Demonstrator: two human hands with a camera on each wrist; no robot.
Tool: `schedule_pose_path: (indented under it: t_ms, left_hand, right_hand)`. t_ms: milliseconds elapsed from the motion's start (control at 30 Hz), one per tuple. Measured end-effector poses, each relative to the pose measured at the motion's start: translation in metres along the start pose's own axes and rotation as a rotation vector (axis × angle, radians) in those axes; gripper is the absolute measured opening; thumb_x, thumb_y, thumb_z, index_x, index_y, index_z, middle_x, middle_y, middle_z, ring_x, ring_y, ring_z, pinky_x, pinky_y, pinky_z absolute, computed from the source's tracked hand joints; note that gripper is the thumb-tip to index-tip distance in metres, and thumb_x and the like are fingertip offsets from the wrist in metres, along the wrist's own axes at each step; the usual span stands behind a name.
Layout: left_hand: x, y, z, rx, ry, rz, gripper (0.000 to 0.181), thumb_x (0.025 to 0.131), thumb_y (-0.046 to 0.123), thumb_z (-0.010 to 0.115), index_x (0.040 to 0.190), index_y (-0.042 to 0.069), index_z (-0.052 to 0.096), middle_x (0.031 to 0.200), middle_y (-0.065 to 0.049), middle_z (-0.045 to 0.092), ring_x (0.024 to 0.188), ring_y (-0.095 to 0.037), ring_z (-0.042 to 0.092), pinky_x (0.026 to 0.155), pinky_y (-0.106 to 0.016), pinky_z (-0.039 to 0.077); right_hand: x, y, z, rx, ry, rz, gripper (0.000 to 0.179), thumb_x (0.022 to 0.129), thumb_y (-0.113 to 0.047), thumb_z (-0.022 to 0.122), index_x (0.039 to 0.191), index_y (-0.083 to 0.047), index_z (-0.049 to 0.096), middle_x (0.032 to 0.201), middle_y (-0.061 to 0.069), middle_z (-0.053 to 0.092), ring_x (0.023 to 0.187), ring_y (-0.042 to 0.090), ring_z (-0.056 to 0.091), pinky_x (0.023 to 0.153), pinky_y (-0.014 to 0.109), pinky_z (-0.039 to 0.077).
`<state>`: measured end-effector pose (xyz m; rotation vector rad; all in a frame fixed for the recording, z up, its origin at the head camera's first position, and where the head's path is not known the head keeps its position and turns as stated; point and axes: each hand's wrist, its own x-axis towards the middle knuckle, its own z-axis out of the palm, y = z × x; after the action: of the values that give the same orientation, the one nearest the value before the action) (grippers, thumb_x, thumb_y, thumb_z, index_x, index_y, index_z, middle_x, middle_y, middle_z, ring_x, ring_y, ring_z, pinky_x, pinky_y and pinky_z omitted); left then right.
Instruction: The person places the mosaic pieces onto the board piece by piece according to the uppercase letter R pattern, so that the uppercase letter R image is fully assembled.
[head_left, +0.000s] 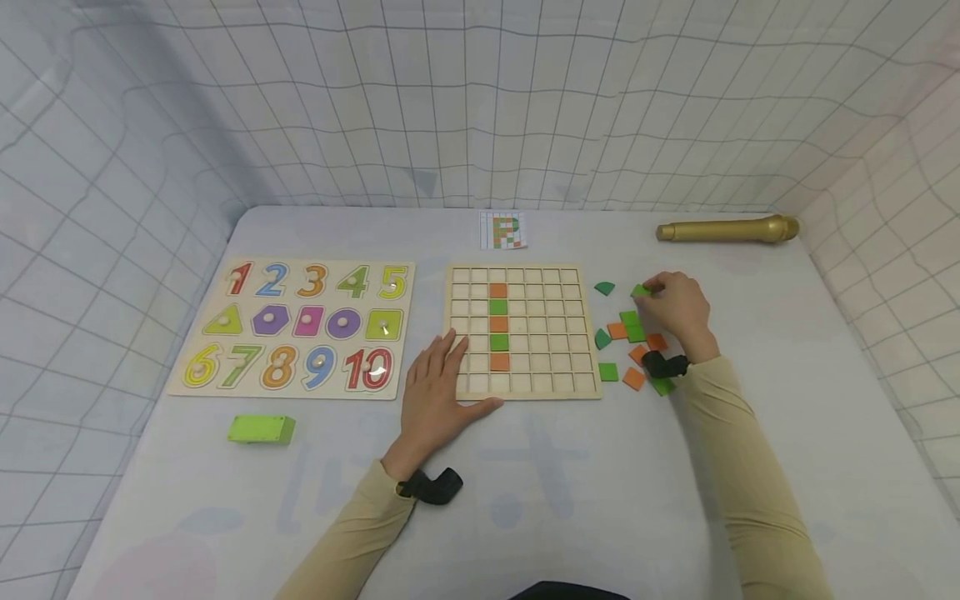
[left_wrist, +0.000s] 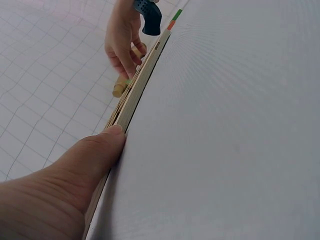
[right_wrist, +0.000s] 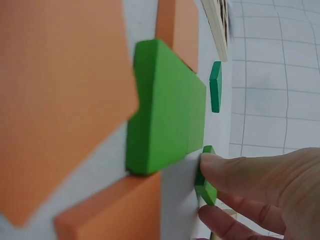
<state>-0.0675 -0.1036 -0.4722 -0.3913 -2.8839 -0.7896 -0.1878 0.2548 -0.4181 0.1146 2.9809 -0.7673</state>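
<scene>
My left hand (head_left: 435, 396) rests on the lower left corner of a wooden grid board (head_left: 540, 396), fingers spread, with the thumb (left_wrist: 97, 150) along its front edge in the left wrist view. One column of the board holds orange and green square tiles in alternation. To the right of the board, my right hand (head_left: 681, 310) pinches a green square tile (head_left: 640, 290) between thumb and fingers. The right wrist view shows this pinched tile (right_wrist: 207, 194) tilted on edge. Loose orange tiles (head_left: 633, 379), green tiles (head_left: 608, 372) and dark green quarter-round pieces (head_left: 604, 287) lie nearby.
A small pattern card (head_left: 503, 230) lies behind the board. At the back right is a gold microphone (head_left: 727, 229). A number and shape puzzle (head_left: 292, 329) lies on the left, with a bright green block (head_left: 261, 429) in front of it. Grid-patterned cloth walls surround the table.
</scene>
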Motion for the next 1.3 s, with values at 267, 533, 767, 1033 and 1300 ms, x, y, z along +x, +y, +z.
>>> schedule_pose_path:
  t_ms: [267, 533, 767, 1033, 1300]
  left_hand:
    - [-0.001, -0.002, 0.001, -0.003, 0.019, 0.015, 0.099, 0.072, 0.062, 0.071, 0.147, 0.009, 0.034, 0.152, -0.010, 0.026, 0.139, -0.028, 0.018, 0.109, -0.046, 0.015]
    - [-0.001, -0.002, 0.001, 0.002, -0.008, 0.004, 0.099, 0.073, 0.064, 0.069, 0.148, 0.010, 0.033, 0.153, -0.009, 0.024, 0.140, -0.026, 0.016, 0.110, -0.045, 0.013]
    - [0.000, -0.001, 0.001, 0.005, 0.014, 0.014, 0.098, 0.072, 0.062, 0.070, 0.147, 0.010, 0.034, 0.152, -0.010, 0.026, 0.139, -0.027, 0.017, 0.109, -0.046, 0.015]
    - [0.000, 0.000, 0.001, 0.007, 0.032, 0.024, 0.099, 0.071, 0.061, 0.072, 0.146, 0.008, 0.036, 0.151, -0.012, 0.027, 0.139, -0.029, 0.020, 0.109, -0.047, 0.017]
    - [0.000, -0.001, 0.001, 0.003, 0.049, 0.040, 0.099, 0.070, 0.060, 0.073, 0.146, 0.007, 0.036, 0.151, -0.012, 0.028, 0.138, -0.030, 0.021, 0.108, -0.048, 0.018]
  right_hand:
    - [-0.003, -0.002, 0.000, 0.053, 0.003, 0.011, 0.026, 0.090, -0.018, 0.062, 0.107, 0.000, 0.055, 0.102, 0.022, 0.061, 0.081, 0.034, 0.056, 0.061, 0.037, 0.041]
    - [-0.014, -0.016, 0.005, 0.112, 0.123, -0.073, 0.024, 0.090, -0.022, 0.064, 0.100, -0.001, 0.057, 0.092, 0.016, 0.063, 0.074, 0.028, 0.055, 0.056, 0.032, 0.038]
    - [-0.026, -0.040, 0.018, 0.221, 0.161, -0.269, 0.023, 0.089, -0.019, 0.067, 0.097, 0.000, 0.056, 0.088, 0.016, 0.064, 0.073, 0.027, 0.055, 0.059, 0.032, 0.039]
    - [-0.045, -0.071, 0.042, 0.266, 0.063, -0.476, 0.020, 0.087, -0.017, 0.070, 0.093, -0.005, 0.056, 0.080, 0.006, 0.064, 0.065, 0.019, 0.054, 0.054, 0.030, 0.041]
    - [-0.065, -0.098, 0.064, 0.251, -0.084, -0.549, 0.019, 0.083, -0.017, 0.074, 0.089, -0.010, 0.058, 0.074, -0.003, 0.059, 0.061, 0.013, 0.049, 0.052, 0.027, 0.039]
